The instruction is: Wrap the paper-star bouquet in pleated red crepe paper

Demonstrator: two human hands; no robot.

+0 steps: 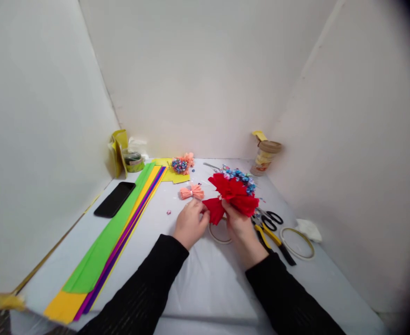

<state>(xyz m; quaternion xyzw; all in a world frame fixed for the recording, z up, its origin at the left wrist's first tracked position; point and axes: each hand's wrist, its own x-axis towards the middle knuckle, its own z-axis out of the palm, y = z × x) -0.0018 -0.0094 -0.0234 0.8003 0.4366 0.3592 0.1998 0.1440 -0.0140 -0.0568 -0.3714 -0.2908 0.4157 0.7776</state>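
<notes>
Gathered at its middle, a red crepe paper flower (234, 193) is gripped in my right hand (241, 232), its pleats fanning out above the thumb. My left hand (192, 222) pinches the edge of the flower's lower left fan. Just past the red paper lies a cluster of blue beaded sprigs (241, 177), partly hidden by it. A tied bundle of peach paper (191, 191) rests beyond my left hand. Below the red paper, between the hands, a ring of tape (220, 238) shows in part.
Long crepe paper strips (100, 256) and a black phone (115, 199) lie on the left. Yellow-handled pliers (274, 239), black scissors (271, 220) and another tape ring (298, 243) are on the right. A lidded cup (265, 158) stands at the back right; a peach flower (184, 164) at the back.
</notes>
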